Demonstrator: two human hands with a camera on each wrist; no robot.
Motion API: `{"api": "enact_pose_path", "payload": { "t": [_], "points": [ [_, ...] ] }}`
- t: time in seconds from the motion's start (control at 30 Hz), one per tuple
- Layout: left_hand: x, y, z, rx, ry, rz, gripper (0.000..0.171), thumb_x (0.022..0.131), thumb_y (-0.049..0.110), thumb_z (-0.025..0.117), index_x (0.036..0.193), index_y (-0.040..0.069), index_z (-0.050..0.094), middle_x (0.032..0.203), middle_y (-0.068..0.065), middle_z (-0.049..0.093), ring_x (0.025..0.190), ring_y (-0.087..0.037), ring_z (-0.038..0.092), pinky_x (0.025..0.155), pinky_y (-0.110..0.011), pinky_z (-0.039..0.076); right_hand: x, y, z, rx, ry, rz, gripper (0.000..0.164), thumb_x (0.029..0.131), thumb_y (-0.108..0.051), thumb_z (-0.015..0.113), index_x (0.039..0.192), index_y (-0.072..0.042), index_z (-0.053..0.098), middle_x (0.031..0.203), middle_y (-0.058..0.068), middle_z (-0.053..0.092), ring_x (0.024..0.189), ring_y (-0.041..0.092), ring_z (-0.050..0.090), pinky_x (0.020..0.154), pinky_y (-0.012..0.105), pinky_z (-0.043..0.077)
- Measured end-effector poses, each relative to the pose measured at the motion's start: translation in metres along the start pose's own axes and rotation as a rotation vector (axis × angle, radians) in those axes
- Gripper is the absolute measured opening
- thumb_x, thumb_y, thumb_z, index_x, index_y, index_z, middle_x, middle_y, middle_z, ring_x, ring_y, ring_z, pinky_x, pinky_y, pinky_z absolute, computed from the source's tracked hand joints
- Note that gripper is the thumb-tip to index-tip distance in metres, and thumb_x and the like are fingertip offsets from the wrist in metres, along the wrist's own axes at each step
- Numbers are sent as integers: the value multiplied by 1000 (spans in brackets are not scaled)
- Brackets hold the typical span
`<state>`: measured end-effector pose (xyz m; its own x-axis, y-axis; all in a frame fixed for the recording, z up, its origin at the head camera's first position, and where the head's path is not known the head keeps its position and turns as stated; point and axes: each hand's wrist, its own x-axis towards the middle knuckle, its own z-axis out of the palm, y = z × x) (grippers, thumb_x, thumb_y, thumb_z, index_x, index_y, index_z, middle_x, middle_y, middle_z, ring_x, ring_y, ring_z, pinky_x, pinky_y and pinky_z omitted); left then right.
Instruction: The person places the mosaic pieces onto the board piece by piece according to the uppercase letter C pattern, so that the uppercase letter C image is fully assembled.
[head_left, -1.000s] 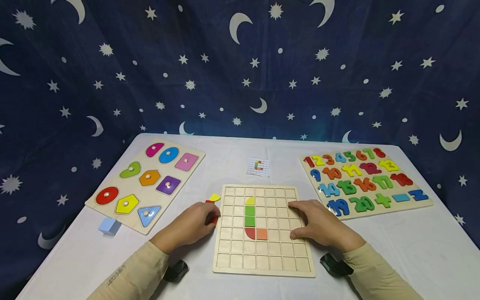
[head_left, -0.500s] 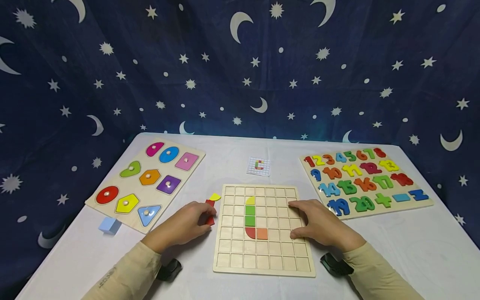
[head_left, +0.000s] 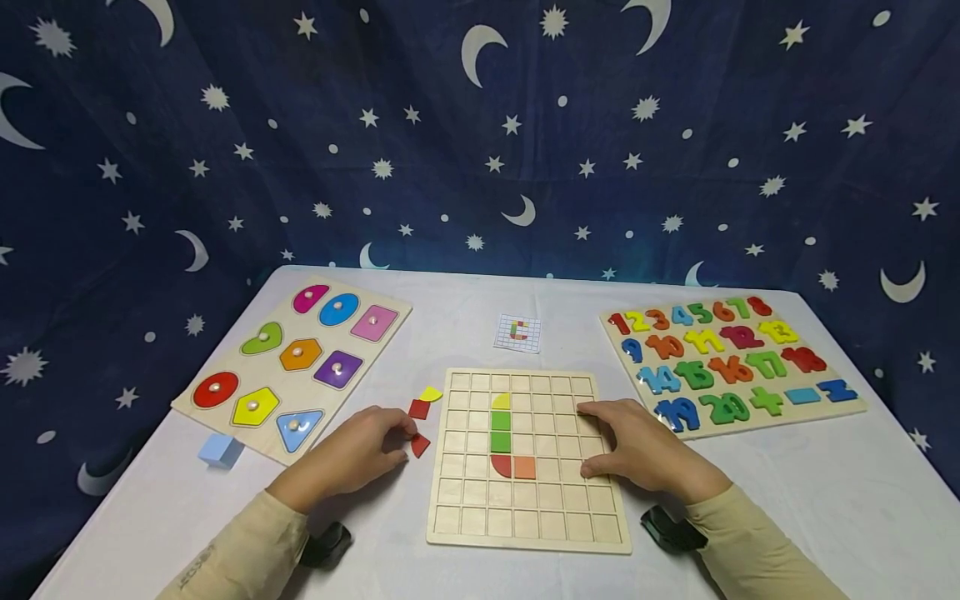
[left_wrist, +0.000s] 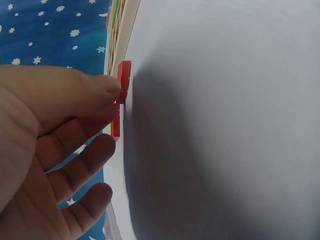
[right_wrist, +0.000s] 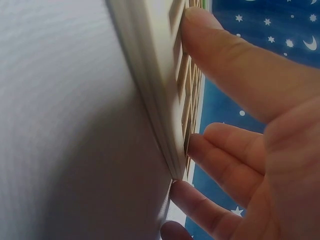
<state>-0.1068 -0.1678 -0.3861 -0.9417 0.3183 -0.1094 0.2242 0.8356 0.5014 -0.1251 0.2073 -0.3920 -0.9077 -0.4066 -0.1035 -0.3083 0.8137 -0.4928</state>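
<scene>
A red quarter-round tile (head_left: 421, 446) lies on the tabletop (head_left: 450, 317), left of lower centre, below a red square tile (head_left: 419, 409). The left hand (head_left: 360, 450) is just beside it, thumb and index finger slightly parted, gripping nothing; contact is unclear. The right hand (head_left: 637, 442), fingers spread and holding nothing, touches the right edge of a wooden grid board (head_left: 545, 442). Shape puzzle (head_left: 292, 383), left; number puzzle (head_left: 720, 388), right.

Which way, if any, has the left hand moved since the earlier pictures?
Yes. In the head view, the left hand has shifted leftward, away from the wooden grid board, which stays put.
</scene>
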Motion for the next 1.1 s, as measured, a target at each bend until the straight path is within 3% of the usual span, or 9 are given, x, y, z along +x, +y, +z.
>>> {"api": "enact_pose_path", "payload": {
  "t": [0.13,0.33,1.1],
  "points": [
    [2,2,2,-11,13,45,27,81,2,80,105,10,69,101,3,66,105,-23,61,101,-45,46,0,0,0,7,-1,4,83,74,-42,88,139,-3,56,137,17,56,128,40,48,105,57,38],
    [7,8,7,-30,5,109,28,82,-5,76,105,8,68,98,3,67,93,-18,60,94,-42,51,0,1,1,7,-4,4,83,74,-42,88,139,-3,56,138,17,56,128,39,48,105,57,38],
    [8,8,10,-25,2,67,26,82,-8,75,102,7,68,90,4,63,81,-14,56,81,-35,54,0,1,1,1,4,-3,83,74,-43,88,139,-3,56,137,17,56,127,40,48,105,58,38]
  ]
}}
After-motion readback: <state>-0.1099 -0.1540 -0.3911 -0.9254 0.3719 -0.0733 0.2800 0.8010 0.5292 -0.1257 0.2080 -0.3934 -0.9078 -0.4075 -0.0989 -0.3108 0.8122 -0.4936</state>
